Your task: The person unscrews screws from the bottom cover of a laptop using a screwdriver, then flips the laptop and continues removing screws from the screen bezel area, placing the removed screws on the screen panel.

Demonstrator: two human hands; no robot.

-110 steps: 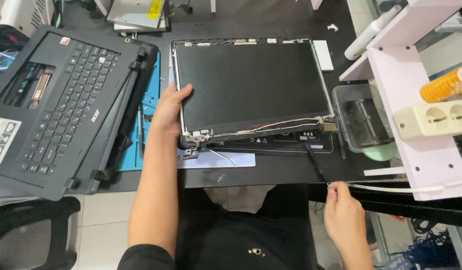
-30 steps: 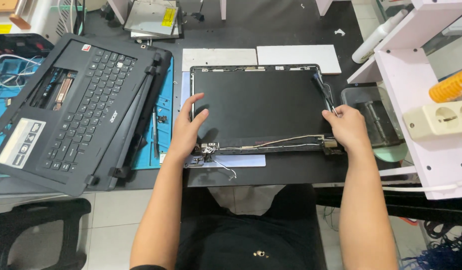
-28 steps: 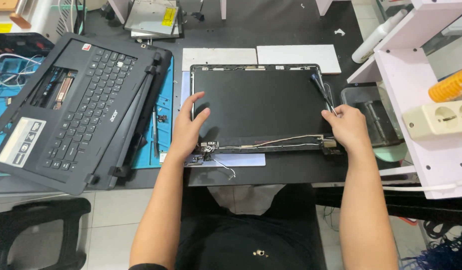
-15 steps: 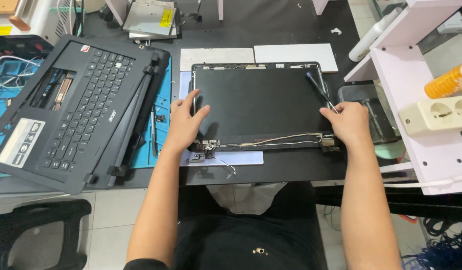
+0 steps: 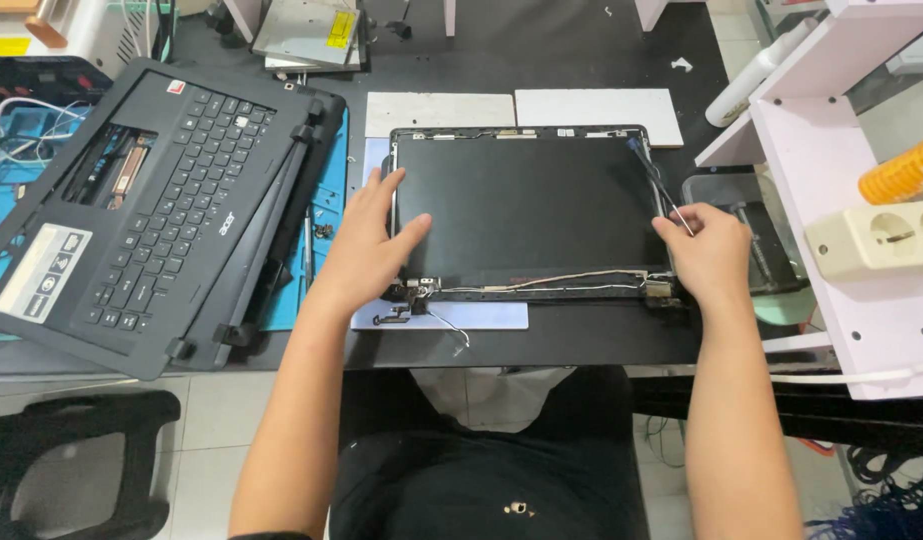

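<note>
Plainly, the risk sits at the laptop screen panel (image 5: pixel 526 210), which lies flat on the dark desk (image 5: pixel 581 345) in front of the person. The left hand (image 5: pixel 371 245) is spread, palm and fingers pressed on the panel's left edge, thumb reaching onto the dark face. The right hand (image 5: pixel 709 255) is curled at the panel's lower right corner, pinching a thin screwdriver (image 5: pixel 656 185) whose shaft slants up over the right edge.

Should the tool tip slip, it could scratch the panel face or jab the thin cables (image 5: pixel 541 283) that run along the panel's lower edge between the two hinges; those wires look loose and could snag or tear. Heavy pressure from the left palm might flex or crack the panel, since only a pale sheet (image 5: pixel 451 316) lies beneath its lower left corner. The left hinge (image 5: pixel 418 293) pokes out below the panel near the desk's front edge, so a shove toward the person could tip the panel off. Left of the panel, the keyboard base (image 5: pixel 156 200) lies tilted, overhanging the desk, and a nudge from the left elbow could send it sliding.
</note>
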